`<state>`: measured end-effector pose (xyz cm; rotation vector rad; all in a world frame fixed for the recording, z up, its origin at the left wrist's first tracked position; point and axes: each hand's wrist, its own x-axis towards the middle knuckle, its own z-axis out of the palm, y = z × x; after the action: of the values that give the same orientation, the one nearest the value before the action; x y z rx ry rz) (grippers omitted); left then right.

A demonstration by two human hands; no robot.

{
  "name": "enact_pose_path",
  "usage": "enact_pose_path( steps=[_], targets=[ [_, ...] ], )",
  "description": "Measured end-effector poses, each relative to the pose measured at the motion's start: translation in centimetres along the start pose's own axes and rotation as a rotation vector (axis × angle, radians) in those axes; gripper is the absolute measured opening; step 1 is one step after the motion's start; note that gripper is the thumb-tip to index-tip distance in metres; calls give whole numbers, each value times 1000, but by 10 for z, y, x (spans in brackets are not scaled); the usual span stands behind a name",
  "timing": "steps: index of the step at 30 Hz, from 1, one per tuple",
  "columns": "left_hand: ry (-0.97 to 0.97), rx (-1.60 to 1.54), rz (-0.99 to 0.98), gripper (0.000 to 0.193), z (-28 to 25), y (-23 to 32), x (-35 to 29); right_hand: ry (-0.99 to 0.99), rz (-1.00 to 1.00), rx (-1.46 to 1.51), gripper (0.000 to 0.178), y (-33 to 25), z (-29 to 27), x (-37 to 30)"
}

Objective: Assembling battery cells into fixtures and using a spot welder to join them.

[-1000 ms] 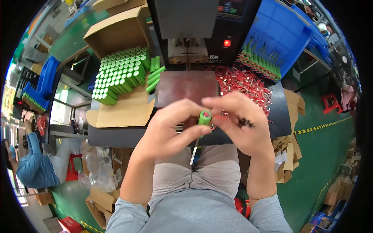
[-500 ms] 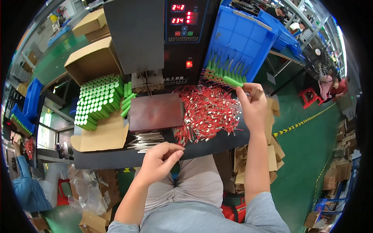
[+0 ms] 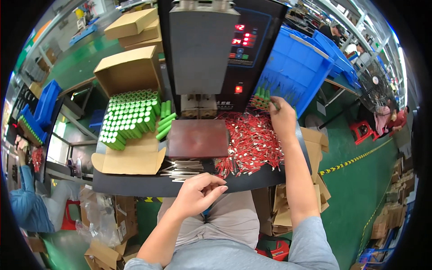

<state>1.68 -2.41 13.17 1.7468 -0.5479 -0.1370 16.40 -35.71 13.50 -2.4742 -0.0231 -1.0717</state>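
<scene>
My left hand [image 3: 198,194] hovers at the table's near edge, fingers loosely bent and thumb apart, with nothing seen in it. Close to it lie thin metal strips [image 3: 183,167] and a dark reddish-brown block [image 3: 198,138]. On the far right, my right hand [image 3: 283,120] reaches to the blue crate [image 3: 299,54], its fingers closed at the row of wired green battery cells [image 3: 262,93]. It seems to grip a cell there, mostly hidden by the fingers. Below that hand spreads a heap of red wires with metal tabs [image 3: 254,144].
A black machine with a grey head [image 3: 198,49] and lit display stands behind the block. To the left, an open cardboard box [image 3: 128,164] holds upright green cells [image 3: 128,114]; several loose cells [image 3: 166,123] lie beside it. Cardboard scraps [image 3: 283,209] are at the table's right.
My right hand has carried the green battery cell away from me into the row at the blue crate. My left hand keeps nearly the same pose. The view has shifted, moving the table rightward.
</scene>
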Motion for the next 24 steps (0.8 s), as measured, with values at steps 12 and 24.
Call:
enact_pose_path(
  steps=[12, 24],
  targets=[
    [43, 17, 164, 9, 1, -12, 0, -235, 387, 784, 11, -142, -48, -99],
    [707, 75, 19, 36, -99, -7, -29, -627, 391, 980, 22, -188, -41, -147]
  ],
)
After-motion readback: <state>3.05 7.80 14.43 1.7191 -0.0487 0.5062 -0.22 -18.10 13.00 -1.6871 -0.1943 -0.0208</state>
